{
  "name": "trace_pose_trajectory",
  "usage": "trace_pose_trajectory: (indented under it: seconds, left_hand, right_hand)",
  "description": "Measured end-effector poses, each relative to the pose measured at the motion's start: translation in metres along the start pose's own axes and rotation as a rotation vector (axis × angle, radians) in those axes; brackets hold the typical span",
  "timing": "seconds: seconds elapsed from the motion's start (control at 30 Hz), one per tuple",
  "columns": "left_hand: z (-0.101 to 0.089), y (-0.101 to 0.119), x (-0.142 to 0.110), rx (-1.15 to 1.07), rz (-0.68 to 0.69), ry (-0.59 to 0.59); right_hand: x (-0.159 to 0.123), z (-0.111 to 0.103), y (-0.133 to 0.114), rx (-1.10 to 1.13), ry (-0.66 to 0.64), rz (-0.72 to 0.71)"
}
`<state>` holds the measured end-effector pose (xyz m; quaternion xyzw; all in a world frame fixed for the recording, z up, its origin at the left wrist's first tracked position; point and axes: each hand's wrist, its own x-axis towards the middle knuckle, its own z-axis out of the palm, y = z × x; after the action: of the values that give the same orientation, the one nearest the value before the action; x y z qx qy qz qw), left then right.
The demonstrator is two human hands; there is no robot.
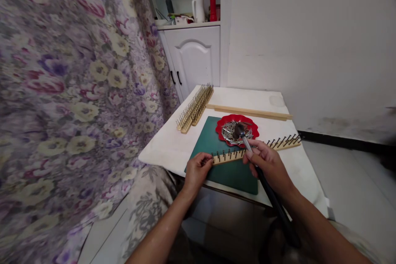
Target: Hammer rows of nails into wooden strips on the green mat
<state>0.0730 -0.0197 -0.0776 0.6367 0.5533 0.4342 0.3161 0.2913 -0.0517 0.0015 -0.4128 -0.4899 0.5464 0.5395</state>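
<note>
My left hand [198,171] is closed at the near-left end of a wooden strip [229,157], thumb and fingers pinched together there. A small nail between those fingertips cannot be made out. Dark nails stand upright in a row along the strip, which lies slantwise across a green mat [230,177]. My right hand [269,163] is wrapped around a hammer [268,187] with a metal neck and black grip. The hammer's dark head is above a scalloped red dish [219,128] of loose silvery nails [229,132]. The right hand hides the middle of the strip.
Nail-studded strips [196,107] lie together at the table's far left. Bare wooden strips [250,112] lie across the back of the white table [167,148]. A floral curtain [77,90] hangs at left, a white cabinet [196,57] stands behind, and a wall is at right.
</note>
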Motion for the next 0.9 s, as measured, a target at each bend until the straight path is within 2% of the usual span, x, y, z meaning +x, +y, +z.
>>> trace_pose_trajectory:
  seconds: [0.33,0.6,0.9]
  left_hand:
    - [0.002,-0.001,-0.001,0.036,0.034,0.010]
    - [0.003,-0.002,-0.003,0.026,0.015,0.020]
    - [0.002,0.000,-0.004,0.048,0.032,0.015]
  right_hand:
    - [-0.016,0.027,0.010,0.042,-0.263,0.183]
    - [-0.019,0.037,0.020,-0.025,-0.284,0.198]
    - [-0.023,0.037,0.016,-0.053,-0.277,0.194]
